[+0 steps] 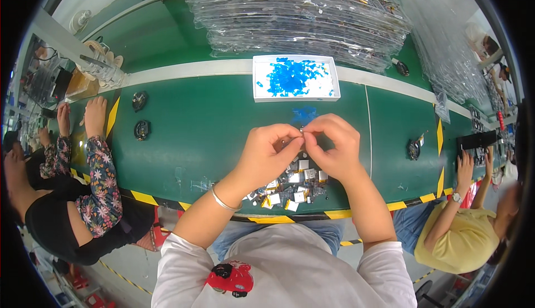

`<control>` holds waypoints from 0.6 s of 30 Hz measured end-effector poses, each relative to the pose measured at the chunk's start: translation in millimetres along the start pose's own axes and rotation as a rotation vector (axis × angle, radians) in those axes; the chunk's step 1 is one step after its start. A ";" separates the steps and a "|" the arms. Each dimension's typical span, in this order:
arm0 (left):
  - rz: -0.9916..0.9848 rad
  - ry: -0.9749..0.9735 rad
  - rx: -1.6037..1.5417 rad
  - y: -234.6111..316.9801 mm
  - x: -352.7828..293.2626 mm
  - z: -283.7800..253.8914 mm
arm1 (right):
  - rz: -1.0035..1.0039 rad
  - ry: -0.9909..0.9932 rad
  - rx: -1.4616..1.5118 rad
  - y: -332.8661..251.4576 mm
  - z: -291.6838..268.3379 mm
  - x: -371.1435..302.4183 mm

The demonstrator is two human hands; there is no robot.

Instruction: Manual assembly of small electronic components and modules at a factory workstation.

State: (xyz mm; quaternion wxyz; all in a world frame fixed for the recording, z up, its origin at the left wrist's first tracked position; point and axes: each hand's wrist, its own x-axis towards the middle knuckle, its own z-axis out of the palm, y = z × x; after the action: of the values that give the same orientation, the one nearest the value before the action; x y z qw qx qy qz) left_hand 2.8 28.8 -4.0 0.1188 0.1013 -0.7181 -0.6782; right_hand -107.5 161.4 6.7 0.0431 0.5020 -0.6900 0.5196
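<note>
My left hand (271, 151) and my right hand (333, 145) meet fingertip to fingertip over the green table. Both are closed in a pinch around something tiny and dark that I cannot make out. Beneath and nearer to me lies a pile of small silver battery cells (294, 181) with yellow ends, mixed with small dark parts. Just beyond my fingertips, a patch of blue bits (304, 114) is on the table. Farther off stands a white box (296, 98) holding many small blue pieces (292, 78).
Round black parts (141, 130) sit to the left, and another black part (413, 149) to the right. Clear plastic trays (301, 24) are stacked at the back. One person (72, 202) works at left, another in a yellow top (462, 235) at right. Striped tape (270, 219) edges the table.
</note>
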 end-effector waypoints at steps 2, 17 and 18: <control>0.010 -0.009 0.080 4.3 1.0 1.2 | 0.007 -0.038 -0.020 2.8 -2.8 1.2; -0.250 0.012 -0.540 1.2 8.6 -15.4 | 0.080 -0.035 -0.261 4.4 8.3 5.5; -0.234 0.003 -0.584 -0.9 7.0 -13.7 | 0.070 -0.059 -0.260 0.3 13.3 1.8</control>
State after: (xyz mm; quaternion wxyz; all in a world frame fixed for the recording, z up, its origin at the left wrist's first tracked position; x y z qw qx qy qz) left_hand 0.3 13.5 -4.0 0.0651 0.1458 -0.4764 -0.8646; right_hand -102.4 150.1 1.5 0.0693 0.4829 -0.7696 0.4119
